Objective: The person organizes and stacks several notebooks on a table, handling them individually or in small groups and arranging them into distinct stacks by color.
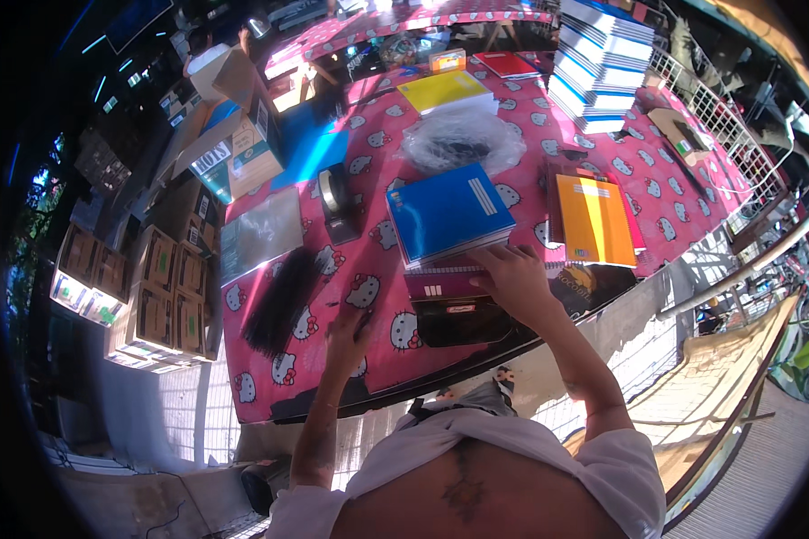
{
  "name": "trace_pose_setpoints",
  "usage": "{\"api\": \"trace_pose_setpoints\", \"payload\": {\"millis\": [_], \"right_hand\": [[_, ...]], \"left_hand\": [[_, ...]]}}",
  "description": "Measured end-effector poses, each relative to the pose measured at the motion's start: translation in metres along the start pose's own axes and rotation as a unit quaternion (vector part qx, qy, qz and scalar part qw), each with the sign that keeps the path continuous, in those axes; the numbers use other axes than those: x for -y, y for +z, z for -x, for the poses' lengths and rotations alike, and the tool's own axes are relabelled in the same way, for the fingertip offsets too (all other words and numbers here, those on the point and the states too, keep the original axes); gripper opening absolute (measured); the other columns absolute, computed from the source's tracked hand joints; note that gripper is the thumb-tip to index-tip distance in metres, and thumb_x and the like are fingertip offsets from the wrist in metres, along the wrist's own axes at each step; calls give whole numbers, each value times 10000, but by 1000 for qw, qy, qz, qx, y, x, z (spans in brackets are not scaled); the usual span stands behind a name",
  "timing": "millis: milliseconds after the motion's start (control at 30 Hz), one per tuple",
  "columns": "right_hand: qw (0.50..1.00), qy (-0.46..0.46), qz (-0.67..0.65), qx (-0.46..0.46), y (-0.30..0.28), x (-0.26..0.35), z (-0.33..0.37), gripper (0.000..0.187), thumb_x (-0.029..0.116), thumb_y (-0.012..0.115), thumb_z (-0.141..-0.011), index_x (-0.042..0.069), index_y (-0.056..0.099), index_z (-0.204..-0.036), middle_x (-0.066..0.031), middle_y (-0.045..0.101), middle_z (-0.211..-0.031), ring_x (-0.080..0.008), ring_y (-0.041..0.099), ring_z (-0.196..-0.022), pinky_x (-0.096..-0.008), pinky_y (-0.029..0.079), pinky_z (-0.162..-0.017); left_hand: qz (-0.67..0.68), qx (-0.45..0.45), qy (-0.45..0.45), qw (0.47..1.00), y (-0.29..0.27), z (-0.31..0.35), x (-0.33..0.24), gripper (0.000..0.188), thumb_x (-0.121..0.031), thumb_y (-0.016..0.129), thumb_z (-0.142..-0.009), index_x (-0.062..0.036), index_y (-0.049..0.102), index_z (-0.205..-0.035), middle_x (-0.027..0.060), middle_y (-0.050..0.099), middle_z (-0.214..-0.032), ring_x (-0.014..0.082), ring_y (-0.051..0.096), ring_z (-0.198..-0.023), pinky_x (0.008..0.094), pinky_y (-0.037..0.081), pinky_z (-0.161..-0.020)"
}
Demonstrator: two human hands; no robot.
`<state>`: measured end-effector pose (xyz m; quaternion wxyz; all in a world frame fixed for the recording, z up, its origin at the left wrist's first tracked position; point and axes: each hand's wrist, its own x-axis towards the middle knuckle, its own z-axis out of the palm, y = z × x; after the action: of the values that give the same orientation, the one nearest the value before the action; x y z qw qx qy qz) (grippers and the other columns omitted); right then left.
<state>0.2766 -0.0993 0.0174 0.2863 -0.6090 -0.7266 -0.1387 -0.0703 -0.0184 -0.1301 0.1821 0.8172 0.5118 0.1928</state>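
Note:
A blue-covered notebook [449, 211] lies on top of a small stack at the middle of the table. A purple spiral notebook [449, 284] shows under its near edge, and a black zippered pouch [463, 321] lies nearer to me. My right hand [514, 280] rests on the stack's near right corner, fingers stretched and slightly apart. Left of the pouch, my left hand [348, 334] is low over the tablecloth, fingers curled round a small dark thing that I cannot make out. A black bristly bundle [281, 301] lies to its left.
The pink patterned tablecloth [368, 289] bears a tape dispenser [337, 205], a clear plastic sheet [262, 235], crumpled plastic [463, 142], a yellow notebook [445, 92] and orange notebooks [593, 218]. A tall notebook stack [600, 67] stands far right, an opened carton [234, 144] far left.

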Motion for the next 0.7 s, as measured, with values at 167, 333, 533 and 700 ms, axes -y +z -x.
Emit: {"api": "trace_pose_setpoints", "payload": {"millis": [167,333,533,700], "right_hand": [[964,208,-126,-103,-81,-83,1,324,293,745,-879,46,688,-1080,-153,712,-841,-334,683,-672,-392,535,-650],[865,419,-139,-237,-123,-255,35,423,367,680,-948,-28,690,-1097,-211,729,-909,-258,716,-803,-369,532,-745],[825,524,-122,-174,-52,-387,104,451,399,690,-914,-18,700,-1087,-194,731,-927,-298,714,-864,-400,528,-800],[951,281,-128,14,-134,-359,11,328,296,729,-865,43,714,-1072,-182,716,-887,-355,696,-821,-429,522,-763]], "left_hand": [[-70,-169,58,981,-2,-11,-37,438,-222,664,-902,-58,610,-1304,203,533,-1286,401,550,-1116,483,458,-954],[104,-213,134,962,-32,-66,-174,379,-104,640,-909,-16,606,-1277,211,536,-1297,399,537,-1169,465,446,-985],[221,-177,239,929,9,-99,-341,373,-125,640,-934,4,601,-1282,184,538,-1332,344,538,-1212,445,438,-1011],[83,-235,372,894,14,-161,-449,415,-160,682,-914,-23,599,-1297,183,532,-1318,354,539,-1218,454,446,-1018]]}}
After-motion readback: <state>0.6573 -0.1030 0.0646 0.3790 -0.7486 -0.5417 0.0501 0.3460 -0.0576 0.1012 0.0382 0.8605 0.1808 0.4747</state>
